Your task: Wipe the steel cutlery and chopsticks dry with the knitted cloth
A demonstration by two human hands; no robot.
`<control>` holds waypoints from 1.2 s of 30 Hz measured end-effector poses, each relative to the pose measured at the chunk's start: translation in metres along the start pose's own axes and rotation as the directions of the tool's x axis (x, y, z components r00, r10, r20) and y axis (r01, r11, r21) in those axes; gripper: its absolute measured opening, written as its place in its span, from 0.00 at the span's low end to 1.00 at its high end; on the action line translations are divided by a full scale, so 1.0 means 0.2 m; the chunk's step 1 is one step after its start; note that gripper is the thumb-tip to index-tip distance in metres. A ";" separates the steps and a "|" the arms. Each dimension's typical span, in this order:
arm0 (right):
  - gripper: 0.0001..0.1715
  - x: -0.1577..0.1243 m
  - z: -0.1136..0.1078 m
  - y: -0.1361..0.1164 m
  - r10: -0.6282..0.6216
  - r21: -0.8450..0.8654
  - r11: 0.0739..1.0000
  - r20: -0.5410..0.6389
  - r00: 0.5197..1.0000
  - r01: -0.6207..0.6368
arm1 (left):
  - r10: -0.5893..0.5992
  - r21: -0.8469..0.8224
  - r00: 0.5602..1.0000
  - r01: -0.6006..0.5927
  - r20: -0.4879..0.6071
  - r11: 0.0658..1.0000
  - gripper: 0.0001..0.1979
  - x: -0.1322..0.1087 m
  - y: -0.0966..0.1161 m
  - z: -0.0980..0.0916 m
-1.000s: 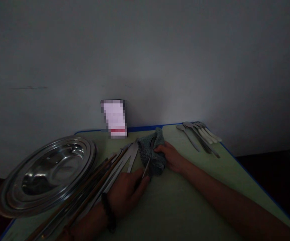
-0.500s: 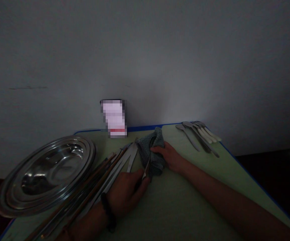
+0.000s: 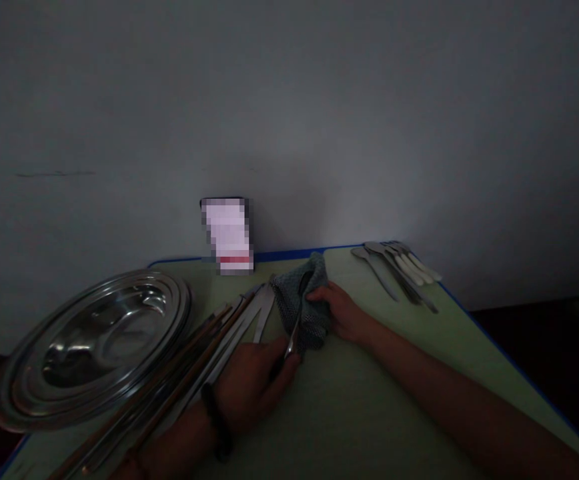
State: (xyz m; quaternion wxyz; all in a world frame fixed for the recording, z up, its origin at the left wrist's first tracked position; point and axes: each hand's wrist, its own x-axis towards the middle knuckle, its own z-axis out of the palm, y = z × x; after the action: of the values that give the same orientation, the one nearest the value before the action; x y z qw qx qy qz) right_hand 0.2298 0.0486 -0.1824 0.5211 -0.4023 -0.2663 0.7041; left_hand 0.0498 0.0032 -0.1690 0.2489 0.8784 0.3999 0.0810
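Mid-table, our left hand pinches the handle of a metal utensil, while our right hand closes a grey cloth around its far end. Going by the layout, the few spoons far right look finished and the big pile at left doesn't. Steel plate: just glare, can't tell what's in it.

Dim, grainy light is leaving the scene murky; glare is glinting on the round stainless-steel tray, while shadow is darkening the left hand.
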 end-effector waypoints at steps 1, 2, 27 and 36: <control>0.10 0.00 0.00 0.00 0.002 -0.007 1.000 0.005 1.000 -0.002 | -0.001 0.007 1.000 0.001 0.000 1.000 0.17 0.00 0.00 0.00; 0.10 0.00 0.00 0.00 0.003 -0.015 1.000 0.009 1.000 -0.003 | -0.002 0.012 1.000 0.002 0.000 1.000 0.17 0.00 0.00 0.00; 0.14 0.03 -0.01 0.04 -0.177 0.058 0.984 0.143 0.974 0.170 | -0.249 -0.433 0.940 0.129 -0.234 0.892 0.24 0.00 -0.03 -0.03; 0.17 0.04 -0.03 0.06 -0.255 -0.001 0.967 0.090 0.963 0.256 | -0.098 -0.280 0.977 0.042 -0.190 0.959 0.21 0.00 0.04 -0.07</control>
State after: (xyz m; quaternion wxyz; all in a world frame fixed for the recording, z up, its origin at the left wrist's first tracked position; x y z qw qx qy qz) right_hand 0.2269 0.0529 -0.1975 0.5926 -0.3362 -0.3433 0.6465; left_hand 0.0498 0.0044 -0.1534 0.3290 0.8080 0.4389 0.2152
